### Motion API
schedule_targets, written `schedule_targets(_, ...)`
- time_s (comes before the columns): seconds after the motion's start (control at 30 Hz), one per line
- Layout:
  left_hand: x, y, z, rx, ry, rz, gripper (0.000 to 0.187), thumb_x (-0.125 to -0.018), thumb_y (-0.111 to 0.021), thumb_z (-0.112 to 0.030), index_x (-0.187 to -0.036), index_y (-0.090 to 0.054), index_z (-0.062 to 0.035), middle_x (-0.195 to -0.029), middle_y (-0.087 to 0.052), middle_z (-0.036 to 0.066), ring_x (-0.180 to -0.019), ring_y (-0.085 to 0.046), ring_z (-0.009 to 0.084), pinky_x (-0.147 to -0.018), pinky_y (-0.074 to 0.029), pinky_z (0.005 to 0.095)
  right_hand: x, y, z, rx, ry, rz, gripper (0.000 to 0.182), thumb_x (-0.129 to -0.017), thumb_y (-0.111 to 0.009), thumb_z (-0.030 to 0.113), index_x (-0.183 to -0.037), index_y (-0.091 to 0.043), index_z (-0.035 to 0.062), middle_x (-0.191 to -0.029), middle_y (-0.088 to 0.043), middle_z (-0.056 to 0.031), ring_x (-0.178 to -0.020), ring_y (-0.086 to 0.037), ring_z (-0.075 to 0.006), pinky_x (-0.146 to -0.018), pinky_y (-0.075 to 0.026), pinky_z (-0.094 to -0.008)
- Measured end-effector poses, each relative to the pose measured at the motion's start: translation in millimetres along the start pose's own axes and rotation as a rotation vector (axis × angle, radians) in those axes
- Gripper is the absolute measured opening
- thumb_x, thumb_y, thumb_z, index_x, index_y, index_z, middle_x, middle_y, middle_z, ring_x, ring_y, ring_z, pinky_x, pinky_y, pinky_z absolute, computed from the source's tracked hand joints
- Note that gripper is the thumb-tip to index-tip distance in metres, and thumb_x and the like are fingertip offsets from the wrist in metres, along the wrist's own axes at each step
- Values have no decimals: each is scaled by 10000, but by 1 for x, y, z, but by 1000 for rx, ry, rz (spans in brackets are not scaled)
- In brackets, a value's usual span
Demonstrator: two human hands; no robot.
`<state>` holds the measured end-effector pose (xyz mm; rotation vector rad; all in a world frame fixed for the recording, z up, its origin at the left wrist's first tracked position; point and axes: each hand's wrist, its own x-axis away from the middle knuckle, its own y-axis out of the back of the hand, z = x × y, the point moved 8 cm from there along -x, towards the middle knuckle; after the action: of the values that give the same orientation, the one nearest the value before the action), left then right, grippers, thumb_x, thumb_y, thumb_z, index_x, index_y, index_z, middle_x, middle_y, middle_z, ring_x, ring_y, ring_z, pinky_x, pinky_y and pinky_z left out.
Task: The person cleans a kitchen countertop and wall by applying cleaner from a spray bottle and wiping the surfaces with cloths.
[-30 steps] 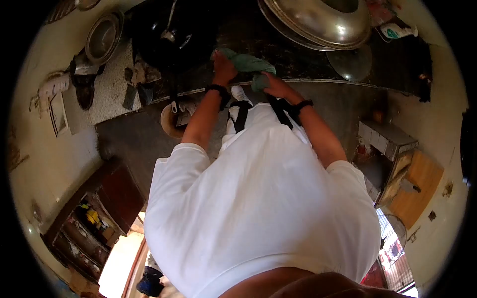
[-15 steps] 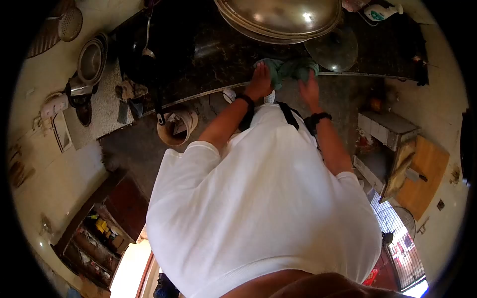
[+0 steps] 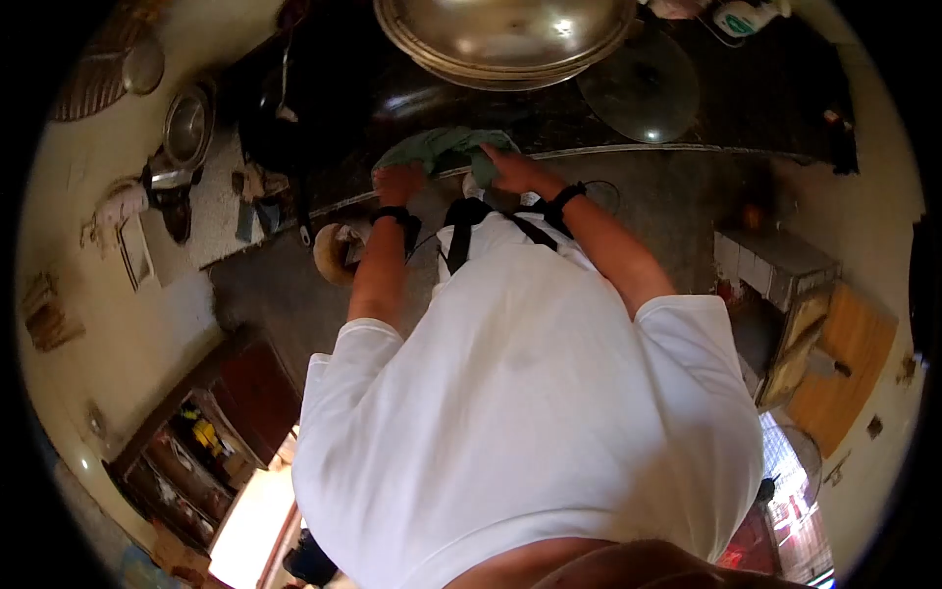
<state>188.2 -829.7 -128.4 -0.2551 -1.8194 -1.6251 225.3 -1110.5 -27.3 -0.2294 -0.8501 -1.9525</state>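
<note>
A green cloth stretches between my two hands at the front edge of the dark countertop. My left hand grips its left end, fingers closed round the fabric. At the other end, my right hand holds the cloth, with a fold hanging below the counter edge. Behind the cloth stands a large domed metal lid. To its right a round glass lid lies flat on the counter.
A black pan sits on the counter's left, its handle jutting past the front edge. Below is a bucket. A spray bottle lies at the back right. A low cabinet and a wooden board stand right.
Both hands have moved left along the counter edge with the cloth. The cloth was bunched and is now spread wider between them.
</note>
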Motion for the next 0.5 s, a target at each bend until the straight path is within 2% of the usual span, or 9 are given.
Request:
schedule_targets(0.03, -3, -1, -6, 6, -46, 96, 622, -946, -383, -492, -1033, -676, 51, -1190, -602, 251, -1129, -518, 465, -945, -371, 575, 13, 6, -3, 14, -1, -23, 885, -794, -652, 178, -1506, -136, 79, -1146, -577, -331, -954, -616, -443, -817, -487, -479)
schedule_targets(0.1, -16, 5, -35, -107, -173, 41, 519, -917, -454, -451, -1049, -682, -4, -1115, -624, 245, -1083, -539, 447, -924, -371, 592, 25, 12, -32, 39, -24, -65, 889, -790, -659, 176, -1503, -139, 68, -1157, -579, -324, -959, -615, -443, -826, -487, -482)
schedule_targets(0.17, -26, -2, -60, -209, -293, -10, 426, -888, -525, -411, -1065, -688, -59, -1039, -645, 239, -1037, -560, 429, -902, -370, 610, 44, 16, -74, 132, 294, -535, 910, -790, -661, 181, -1500, -109, 44, -1142, -601, -304, -968, -617, -441, -827, -497, -478)
schedule_targets(0.2, -31, -5, -74, -256, -351, -39, 386, -874, -560, -391, -1073, -691, -87, -1001, -656, 236, -1014, -570, 420, -892, -369, 619, 62, 22, -79, 147, 276, -543, 910, -790, -661, 181, -1500, -109, 44, -1142, -601, -304, -968, -617, -441, -827, -497, -478)
schedule_targets(0.27, -29, -6, -127, -400, -431, -206, 342, -871, -579, -355, -1041, -702, -85, -1015, -649, 248, -1003, -572, 417, -909, -369, 629, 101, 32, -107, 32, -261, -504, 902, -785, -667, 182, -1490, -129, 19, -1170, -600, -286, -1012, -604, -444, -856, -494, -473)
schedule_targets(0.3, -24, -3, -158, -474, -476, -294, 320, -869, -588, -337, -1024, -708, -84, -1022, -646, 254, -998, -573, 415, -917, -369, 633, 114, 41, -100, 38, -279, -525, 902, -785, -667, 182, -1490, -129, 19, -1170, -600, -286, -1012, -604, -444, -856, -494, -473)
schedule_targets(0.33, -17, 0, -189, -549, -515, -389, 298, -868, -597, -319, -1008, -713, -83, -1029, -642, 259, -993, -574, 413, -925, -369, 638, 132, 50, -102, -26, -482, -525, 895, -777, -672, 178, -1486, -151, 18, -1184, -590, -287, -1038, -595, -441, -866, -488, -473)
schedule_targets(0.4, 0, 7, -228, -437, -567, -268, 254, -863, -600, -210, -1038, -700, -55, -1152, -598, 272, -1055, -555, 428, -975, -357, 623, 156, 57, -105, -99, -703, -547, 888, -769, -676, 174, -1483, -172, 16, -1198, -580, -288, -1063, -586, -437, -877, -482, -472)
schedule_targets(0.5, 30, 33, -260, -298, -792, -237, 292, -852, -595, -91, -1125, -649, -1, -1317, -499, 271, -1183, -497, 419, -1015, -364, 570, 162, 64, -96, -118, -704, -681, 843, -767, -666, 150, -1473, -222, 28, -1172, -588, -288, -1048, -591, -432, -878, -482, -462)
